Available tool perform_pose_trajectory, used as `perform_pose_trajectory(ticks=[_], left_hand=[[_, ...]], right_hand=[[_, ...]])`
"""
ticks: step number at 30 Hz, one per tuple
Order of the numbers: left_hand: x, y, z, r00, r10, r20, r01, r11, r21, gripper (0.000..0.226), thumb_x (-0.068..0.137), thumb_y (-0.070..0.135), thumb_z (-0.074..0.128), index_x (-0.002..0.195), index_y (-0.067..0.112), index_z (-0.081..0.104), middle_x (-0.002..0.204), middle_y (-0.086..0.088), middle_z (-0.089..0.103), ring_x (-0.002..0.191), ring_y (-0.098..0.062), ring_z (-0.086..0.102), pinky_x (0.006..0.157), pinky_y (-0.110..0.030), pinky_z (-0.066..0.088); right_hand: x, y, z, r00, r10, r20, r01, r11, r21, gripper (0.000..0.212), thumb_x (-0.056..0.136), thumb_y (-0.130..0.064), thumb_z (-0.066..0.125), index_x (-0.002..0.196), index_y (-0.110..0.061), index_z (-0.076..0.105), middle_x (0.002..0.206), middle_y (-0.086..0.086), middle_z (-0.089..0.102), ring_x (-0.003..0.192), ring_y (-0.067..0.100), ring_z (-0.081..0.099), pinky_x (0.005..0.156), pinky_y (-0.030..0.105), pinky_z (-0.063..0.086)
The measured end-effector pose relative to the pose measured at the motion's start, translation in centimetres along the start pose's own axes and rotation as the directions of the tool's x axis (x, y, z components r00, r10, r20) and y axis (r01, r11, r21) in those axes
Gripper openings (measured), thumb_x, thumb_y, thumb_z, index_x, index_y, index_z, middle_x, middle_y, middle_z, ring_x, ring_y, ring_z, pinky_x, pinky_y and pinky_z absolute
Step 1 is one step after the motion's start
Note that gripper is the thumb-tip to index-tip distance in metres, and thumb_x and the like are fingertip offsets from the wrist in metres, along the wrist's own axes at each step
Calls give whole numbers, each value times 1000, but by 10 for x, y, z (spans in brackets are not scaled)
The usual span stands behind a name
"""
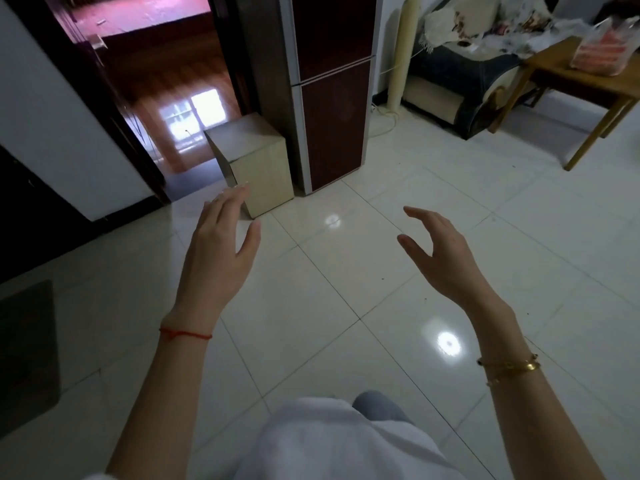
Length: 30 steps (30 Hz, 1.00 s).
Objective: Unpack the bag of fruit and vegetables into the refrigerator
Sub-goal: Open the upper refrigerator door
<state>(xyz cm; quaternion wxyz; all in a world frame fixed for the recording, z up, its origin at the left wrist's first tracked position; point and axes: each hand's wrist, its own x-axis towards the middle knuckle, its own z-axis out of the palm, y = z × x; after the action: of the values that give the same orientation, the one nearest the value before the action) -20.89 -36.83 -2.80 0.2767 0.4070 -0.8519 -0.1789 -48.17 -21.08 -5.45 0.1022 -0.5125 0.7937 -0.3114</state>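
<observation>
A tall refrigerator point(332, 98) with dark red doors and silver edges stands ahead, both doors closed. A clear plastic bag point(604, 46) with reddish contents sits on a wooden table point(568, 81) at the far right. My left hand point(218, 251) is raised in front of me, fingers straight and relaxed, holding nothing. My right hand point(440, 251) is raised beside it, palm turned inward, fingers loosely spread and empty. Both hands hover over the floor, well short of the refrigerator and far from the bag.
A small beige cabinet point(252, 161) stands left of the refrigerator. An open doorway point(166, 98) leads to a wood-floored room at the left. A dark sofa point(464, 84) with cloths lies behind the table. White floor tiles point(346, 289) stretch ahead; a dark mat point(27, 348) lies lower left.
</observation>
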Motion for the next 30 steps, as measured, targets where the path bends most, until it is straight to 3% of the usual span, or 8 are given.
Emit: perform_pose_trajectory(ticks=[5,10,17,22,27,30], left_hand=[[81,-11,28,999,10,43,-10,1000,-2,50,101,20,49,150,14,37,154,-7,41,144,-20,34,118,-50,33],[165,-28,68,999,16,42,-16,1000,-7,50,101,21,50,149,15,37,152,-6,43,142,-20,38,116,-48,37],[304,-38,108,1000,5,-30,-5,1000,1,50,101,19,50,149,15,37,153,-5,41,142,-18,37,113,-25,30],[398,-50,125,996,-28,-88,28,1000,-8,51,101,16,53,149,16,38,152,-3,41,140,-14,37,101,4,21],[465,-75,140,991,-71,-117,71,997,-7,52,101,17,52,150,17,36,154,-3,40,141,-16,38,110,-19,30],[510,-99,153,986,-106,-131,105,994,-11,52,101,17,52,151,18,36,153,-2,40,141,-16,38,111,-22,30]], right_hand=[[74,19,11,999,34,24,-34,999,4,51,97,-33,54,144,-16,43,146,2,49,136,19,43,113,36,35],[166,48,25,998,47,34,-47,999,-8,51,98,-33,54,144,-17,42,147,3,48,136,20,42,111,33,33],[327,82,19,999,-12,33,12,1000,1,50,97,-35,53,144,-19,42,146,-1,48,137,16,41,108,24,28],[447,87,14,994,-106,15,106,994,-15,50,97,-35,54,144,-20,42,145,-2,49,135,14,42,106,20,27],[541,86,30,987,-155,35,155,988,-8,51,97,-37,53,144,-20,43,145,-1,49,134,14,43,106,20,28],[597,88,48,983,-178,55,177,984,8,50,97,-36,54,144,-20,44,144,0,50,134,15,44,105,21,30]])
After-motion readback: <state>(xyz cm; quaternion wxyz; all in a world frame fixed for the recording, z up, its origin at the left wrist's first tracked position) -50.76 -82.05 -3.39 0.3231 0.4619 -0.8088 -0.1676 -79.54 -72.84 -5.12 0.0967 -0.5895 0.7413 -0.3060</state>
